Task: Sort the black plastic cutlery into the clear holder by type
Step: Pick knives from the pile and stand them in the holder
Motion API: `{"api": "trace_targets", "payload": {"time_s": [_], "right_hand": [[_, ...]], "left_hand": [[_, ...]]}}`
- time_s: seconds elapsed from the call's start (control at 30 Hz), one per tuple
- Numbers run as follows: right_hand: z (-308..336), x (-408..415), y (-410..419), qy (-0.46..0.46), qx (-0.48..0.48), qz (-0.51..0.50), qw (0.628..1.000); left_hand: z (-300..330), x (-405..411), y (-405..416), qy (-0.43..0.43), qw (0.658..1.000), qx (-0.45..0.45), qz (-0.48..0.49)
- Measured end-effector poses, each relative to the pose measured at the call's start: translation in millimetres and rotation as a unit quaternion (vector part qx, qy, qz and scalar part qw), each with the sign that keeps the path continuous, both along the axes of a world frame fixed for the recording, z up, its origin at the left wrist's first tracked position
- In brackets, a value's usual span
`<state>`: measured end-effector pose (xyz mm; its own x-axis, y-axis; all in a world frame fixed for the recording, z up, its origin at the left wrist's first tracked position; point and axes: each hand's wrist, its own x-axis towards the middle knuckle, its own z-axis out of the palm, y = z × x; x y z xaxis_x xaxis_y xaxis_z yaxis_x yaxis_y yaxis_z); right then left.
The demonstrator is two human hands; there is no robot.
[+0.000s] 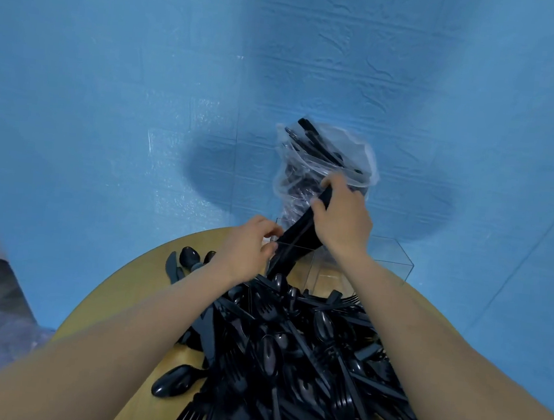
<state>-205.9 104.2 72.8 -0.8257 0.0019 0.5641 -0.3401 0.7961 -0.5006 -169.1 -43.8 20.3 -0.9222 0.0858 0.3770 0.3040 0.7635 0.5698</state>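
A bundle of cutlery (300,235) was gripped by the right hand (342,216) and perhaps pinched by the left hand (248,247); pieces could be spilled beside the clear holder (395,265) if the grip were loosened.

Both bare forearms reach forward from the near edge and converge at the far middle. The left hand (248,246) sits lower and nearer, its fingers curled in a pinch. The right hand (342,216) is raised farther out, knuckles up, fingers clenched around what it grips.

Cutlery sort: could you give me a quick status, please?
Right hand grips knife bundle over clear holder. Left hand steadies it. Pile unsorted.
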Motion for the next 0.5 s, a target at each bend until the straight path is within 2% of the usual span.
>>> {"api": "trace_targets", "payload": {"time_s": [0.13, 0.23, 0.37, 0.5], "right_hand": [[-10.5, -1.6, -3.5, -0.017, 0.156, -0.007, 0.988], [-12.9, 0.3, -5.3, -0.048, 0.214, 0.000, 0.976], [-7.4, 1.8, -2.5, -0.105, 0.212, 0.009, 0.972], [-3.3, 19.4, -6.5, -0.051, 0.128, -0.020, 0.990]], "left_hand": [[0.8, 1.8, 0.2, -0.007, 1.000, -0.014, -0.008], [4.3, 3.0, -1.4, -0.027, 0.999, -0.035, -0.017], [9.0, 11.2, -8.0, -0.052, 0.998, -0.013, -0.024], [7.6, 31.8, -29.2, -0.038, 0.998, 0.048, 0.011]]}}
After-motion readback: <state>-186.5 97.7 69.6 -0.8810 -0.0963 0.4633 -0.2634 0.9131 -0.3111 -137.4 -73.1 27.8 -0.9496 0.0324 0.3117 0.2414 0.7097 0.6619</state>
